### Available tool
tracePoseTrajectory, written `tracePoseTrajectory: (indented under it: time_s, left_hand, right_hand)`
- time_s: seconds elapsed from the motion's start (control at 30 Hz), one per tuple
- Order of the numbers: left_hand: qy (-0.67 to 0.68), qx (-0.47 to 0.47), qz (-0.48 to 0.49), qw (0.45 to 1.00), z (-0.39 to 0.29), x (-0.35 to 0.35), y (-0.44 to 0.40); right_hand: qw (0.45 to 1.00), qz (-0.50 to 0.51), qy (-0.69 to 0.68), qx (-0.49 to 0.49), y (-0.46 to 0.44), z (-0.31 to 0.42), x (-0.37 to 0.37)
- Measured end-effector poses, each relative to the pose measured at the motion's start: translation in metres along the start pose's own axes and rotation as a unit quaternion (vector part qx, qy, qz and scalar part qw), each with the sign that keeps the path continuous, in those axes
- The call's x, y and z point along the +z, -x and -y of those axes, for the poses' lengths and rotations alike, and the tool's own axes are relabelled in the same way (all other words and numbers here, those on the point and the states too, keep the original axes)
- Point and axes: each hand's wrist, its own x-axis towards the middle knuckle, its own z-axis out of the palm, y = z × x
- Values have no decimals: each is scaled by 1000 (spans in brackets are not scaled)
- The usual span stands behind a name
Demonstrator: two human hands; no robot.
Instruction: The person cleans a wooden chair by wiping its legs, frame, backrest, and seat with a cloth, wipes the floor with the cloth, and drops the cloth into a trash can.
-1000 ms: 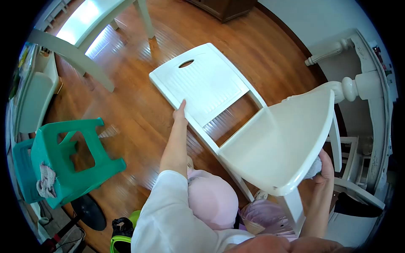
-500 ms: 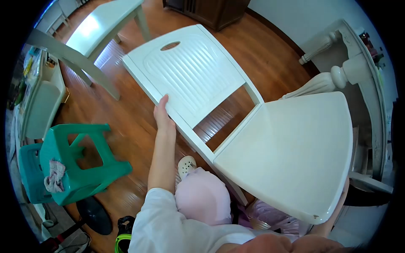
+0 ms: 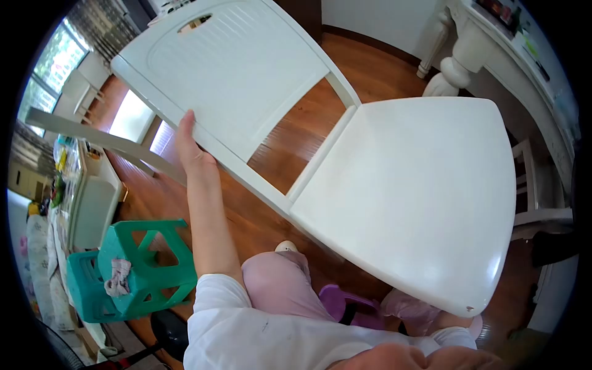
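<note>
A white chair (image 3: 407, 191) with a ribbed backrest and a slot near its top is tilted in front of me, its seat toward the right. My left hand (image 3: 195, 148) grips the side rail of the backrest, thumb lying over the near edge. My right hand is out of sight; only the sleeve and a bit of that arm show beside the seat's lower corner, and the seat covers the rest. A small chip marks that corner of the seat.
Green plastic stools (image 3: 148, 265) with a crumpled cloth (image 3: 118, 277) on top stand at the left. A white carved-leg table (image 3: 456, 68) is at the upper right. Below me is a purple object (image 3: 336, 302). Wooden flooring (image 3: 351, 68) runs between.
The chair has risen closer to the camera and shifted left, with my left hand still on its rail. The view has tilted up, showing a window and curtains at the upper left.
</note>
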Motion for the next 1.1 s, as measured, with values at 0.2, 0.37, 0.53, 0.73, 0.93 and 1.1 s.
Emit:
tracePoseTrajectory:
  time_s: [0.2,0.37,0.53,0.73,0.93,1.1]
  left_hand:
    - [-55,66,59,995,-8,43,14]
    - [-55,120,110,985,-15,45,44]
    - [-66,196,117,971,-27,69,87]
    - [-88,226,113,964,-30,61,103]
    - [-162,233,46,958,-28,45,114]
    - [-208,227,91,947,-5,6,114]
  right_hand:
    - [1000,-4,-19,6,-1,-30,-35]
    - [998,10,-26,49,-12,-88,-55]
    - [991,67,-36,106,-16,-185,-47]
    - [993,99,-8,59,-6,-202,-39]
    - [994,98,-6,36,-2,-177,-39]
    - [969,62,238,21,6,-149,-93]
